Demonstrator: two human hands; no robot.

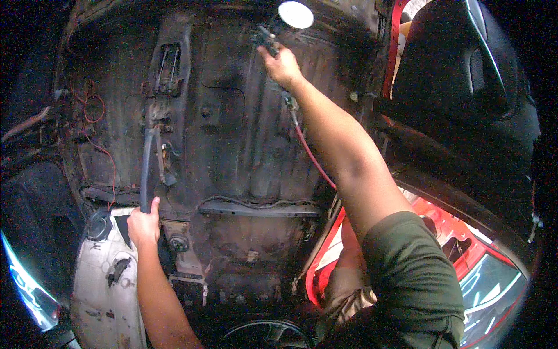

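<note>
The left hand (143, 224) is clenched around the lower end of a grey lever (145, 168) that rises from the centre of a stripped, bare-metal car floor (232, 134), just above a white console piece (107, 279). The right hand (282, 65) is extended well forward and closed around a dark spray tool (266, 38) held against the far floor panel, directly below a bright round lamp (296, 14), with a red hose (308, 151) trailing back beneath the forearm. A black seat (459, 75) and red door sill (442, 227) lie to the right.
</note>
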